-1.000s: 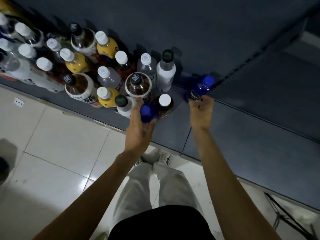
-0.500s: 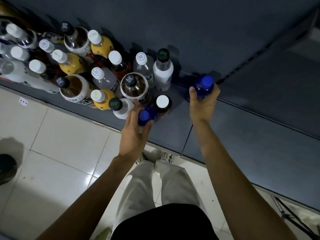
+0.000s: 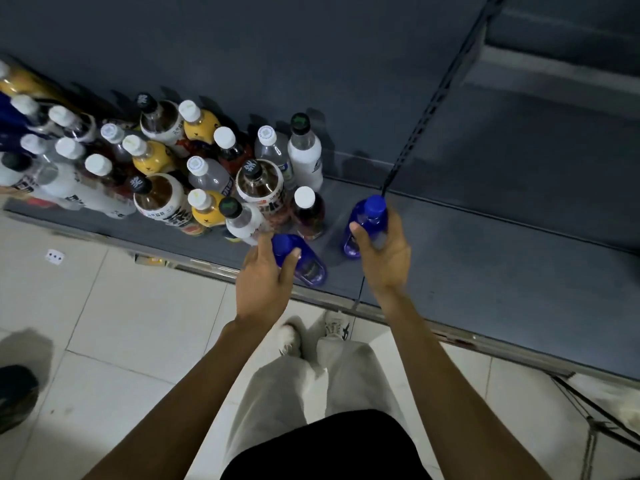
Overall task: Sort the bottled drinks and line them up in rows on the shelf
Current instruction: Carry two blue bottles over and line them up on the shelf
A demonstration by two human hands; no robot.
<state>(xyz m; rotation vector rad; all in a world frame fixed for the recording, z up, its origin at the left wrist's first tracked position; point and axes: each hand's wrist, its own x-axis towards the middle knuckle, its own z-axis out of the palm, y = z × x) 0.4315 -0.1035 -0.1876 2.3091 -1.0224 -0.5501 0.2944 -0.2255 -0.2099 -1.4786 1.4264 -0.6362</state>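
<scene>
- White tiles make up the floor (image 3: 114, 317) at the left, and a small white card (image 3: 54, 256) with dark marks is seen lying on it just before the shelf edge.
- A dark grey shelf (image 3: 485, 271) is seen running across the view, with a dense cluster of bottles (image 3: 156, 168) stood on its left part; white, black and green caps are mixed there and no rows can be made out.
- Yellow bottles (image 3: 204, 211) with white caps are scattered among large bottles (image 3: 157, 199) with black caps and white labels.
- A dark bottle (image 3: 308, 213) with a white cap is stood at the right edge of the cluster, just behind the left hand.
- A blue bottle (image 3: 304, 263) is gripped near its cap by the left hand (image 3: 265, 282), fingers and thumb curled round it; it is tilted, with its base pointed right over the front of the shelf.
- A second blue bottle (image 3: 367, 223) is held upright by the right hand (image 3: 382, 254), thumb on its left side and fingers wrapped round the right; its base is seen at the shelf surface, a little apart from the cluster.
- A slotted black upright (image 3: 433, 105) is seen rising behind that bottle.
- Pale trousers (image 3: 294, 393) and white shoes (image 3: 336, 327) are seen below, between the arms.
</scene>
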